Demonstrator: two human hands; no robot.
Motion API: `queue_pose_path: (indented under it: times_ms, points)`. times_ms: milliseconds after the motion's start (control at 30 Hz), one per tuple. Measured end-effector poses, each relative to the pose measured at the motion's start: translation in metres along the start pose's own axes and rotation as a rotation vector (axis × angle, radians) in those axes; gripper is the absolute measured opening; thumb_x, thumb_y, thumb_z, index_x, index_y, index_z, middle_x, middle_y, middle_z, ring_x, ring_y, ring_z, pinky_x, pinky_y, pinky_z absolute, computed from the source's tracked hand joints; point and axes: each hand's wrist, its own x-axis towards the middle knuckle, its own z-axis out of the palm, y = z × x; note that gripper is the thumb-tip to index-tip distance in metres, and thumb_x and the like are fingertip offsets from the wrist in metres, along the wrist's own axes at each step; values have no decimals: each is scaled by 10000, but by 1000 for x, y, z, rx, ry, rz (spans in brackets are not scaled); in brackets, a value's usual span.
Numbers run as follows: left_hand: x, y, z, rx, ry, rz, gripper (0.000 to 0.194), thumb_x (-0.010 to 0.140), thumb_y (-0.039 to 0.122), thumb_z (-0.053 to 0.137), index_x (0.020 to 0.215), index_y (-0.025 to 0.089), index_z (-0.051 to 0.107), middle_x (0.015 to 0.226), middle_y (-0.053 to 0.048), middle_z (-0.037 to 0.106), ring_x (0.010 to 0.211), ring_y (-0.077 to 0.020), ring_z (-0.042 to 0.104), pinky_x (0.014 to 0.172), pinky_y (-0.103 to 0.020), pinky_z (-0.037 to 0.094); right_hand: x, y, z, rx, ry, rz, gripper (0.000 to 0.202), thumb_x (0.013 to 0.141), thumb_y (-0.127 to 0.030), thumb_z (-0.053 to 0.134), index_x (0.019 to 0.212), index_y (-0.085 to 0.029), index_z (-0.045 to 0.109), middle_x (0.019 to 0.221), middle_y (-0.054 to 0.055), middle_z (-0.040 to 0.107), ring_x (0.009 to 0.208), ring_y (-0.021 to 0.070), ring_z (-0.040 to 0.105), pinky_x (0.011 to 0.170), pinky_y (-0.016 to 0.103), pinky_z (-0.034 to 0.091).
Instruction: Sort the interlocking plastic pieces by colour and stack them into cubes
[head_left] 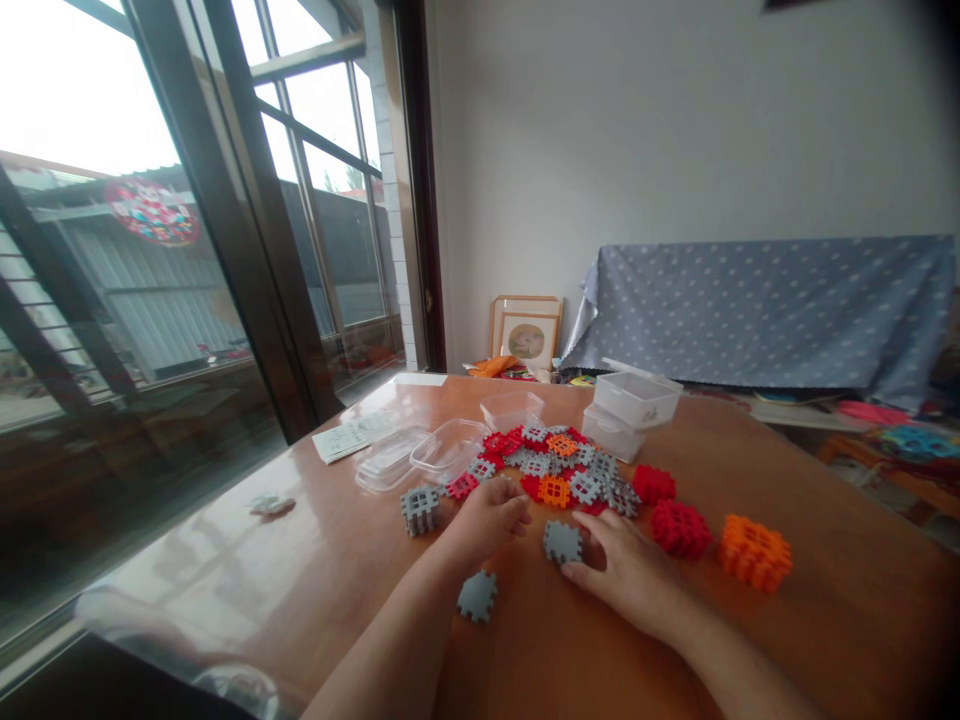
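My right hand (626, 565) lies around the right side of a small stack of grey interlocking tiles (562, 542), thumb at its near edge and fingers by its far corner. My left hand (493, 518) is closed just left of that stack, in front of the pile; whatever its curled fingers hold, if anything, is hidden. Nearer me lies a flat grey tile (477, 596) with notched edges. To the left stands a taller stack of grey window tiles (420, 510). Beyond both hands spreads a loose pile of red, grey and orange tiles (536, 464).
Right of my right hand stand red tile stacks (681, 528) and an orange tile stack (754, 552). Clear plastic boxes (637, 398) and open containers (448, 450) sit behind the pile. Paper (349, 438) and a small wrapper (271, 504) lie on the left of the table (330, 560).
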Motion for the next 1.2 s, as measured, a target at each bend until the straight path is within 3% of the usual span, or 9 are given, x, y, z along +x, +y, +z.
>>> queue_pose_path:
  times_ms: [167, 333, 733, 933, 1067, 1200]
  points:
    - [1, -9, 9, -15, -68, -58, 136, 777, 264, 626, 856, 163, 582, 750, -24, 661, 652, -136, 633, 618, -244, 469, -2, 0, -4, 12, -2, 40, 385, 791, -487, 698, 1078, -238, 640, 953, 39, 674, 881, 228, 631, 745, 329, 459]
    - [2, -15, 15, 28, -116, -117, 145, 773, 249, 602, 894, 171, 591, 757, -27, 677, 682, -162, 665, 614, -254, 482, -3, 1, -7, -1, -28, 62, 266, 797, -479, 686, 872, -236, 606, 815, 6, 663, 764, 199, 608, 646, 293, 392]
    - [4, -17, 13, 61, -170, -119, 195, 780, 266, 593, 952, 176, 575, 785, -33, 693, 660, -164, 680, 580, -248, 489, -2, 2, -8, 12, -37, 6, 225, 807, -447, 668, 837, -231, 615, 825, 6, 658, 765, 188, 602, 648, 290, 388]
    - [3, -1, -7, -28, -64, -53, 226, 783, 306, 674, 929, 156, 590, 807, -56, 701, 660, -135, 659, 635, -252, 490, -2, -2, -13, 64, 32, 44, 240, 853, -477, 616, 869, -239, 588, 732, -11, 625, 676, 176, 580, 603, 283, 394]
    - [3, 8, -20, -64, -12, -38, 232, 815, 355, 672, 907, 155, 597, 845, -72, 713, 710, -137, 681, 655, -240, 490, -6, -15, -9, 80, 106, -51, 172, 879, -413, 593, 856, -242, 588, 788, 2, 640, 736, 185, 601, 670, 301, 445]
    - [6, 6, -20, -90, 4, 7, 238, 816, 366, 679, 884, 157, 586, 824, -65, 708, 666, -124, 666, 620, -227, 472, -15, -43, -4, 30, 77, -147, 111, 892, -353, 589, 899, -249, 624, 902, 32, 667, 854, 213, 627, 769, 335, 478]
